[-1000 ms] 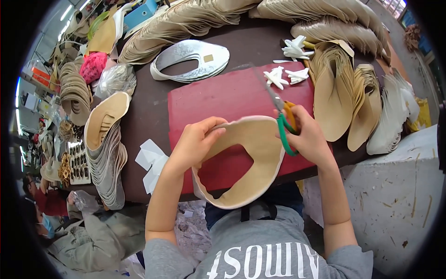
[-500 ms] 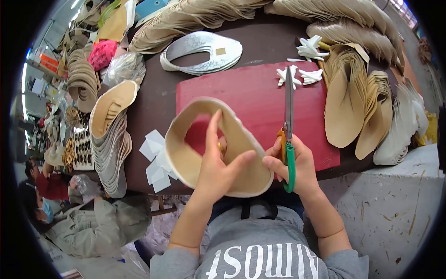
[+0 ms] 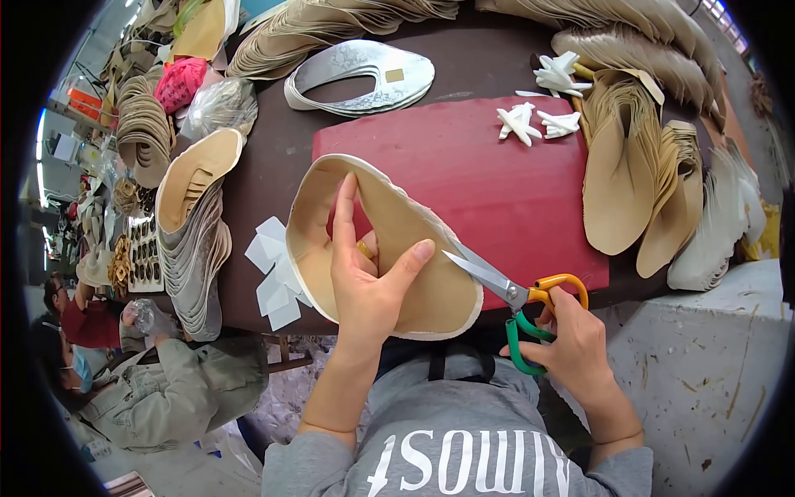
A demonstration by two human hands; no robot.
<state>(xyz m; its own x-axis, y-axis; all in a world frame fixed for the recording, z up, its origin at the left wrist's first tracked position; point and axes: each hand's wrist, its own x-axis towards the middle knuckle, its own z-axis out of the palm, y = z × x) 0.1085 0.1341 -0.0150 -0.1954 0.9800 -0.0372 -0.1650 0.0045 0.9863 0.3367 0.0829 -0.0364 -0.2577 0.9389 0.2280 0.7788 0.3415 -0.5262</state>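
My left hand [image 3: 364,286] holds a beige shoe upper [image 3: 418,215] with a pale cut edge. Its forefinger reaches up against the inside by the opening, and the thumb presses the broad side. In my right hand [image 3: 571,340] are scissors [image 3: 509,291] with one orange and one green handle loop. The blades point up and left, slightly parted, with the tip at the upper's right edge; whether they touch it I cannot tell. Below the upper lies a red cutting mat [image 3: 530,207].
White strips [image 3: 520,124] lie at the mat's far right. Stacked beige uppers [image 3: 617,182] stand to the right, grey-white uppers [image 3: 364,74] behind, and another stack [image 3: 195,248] on the left. White paper pieces [image 3: 277,273] sit beside the mat. A masked person [image 3: 157,381] is at lower left.
The scissors have swung from upright to pointing left, and their blades have parted. My right hand has moved right and down, its fingers now in the loops. The upper has tilted slightly.
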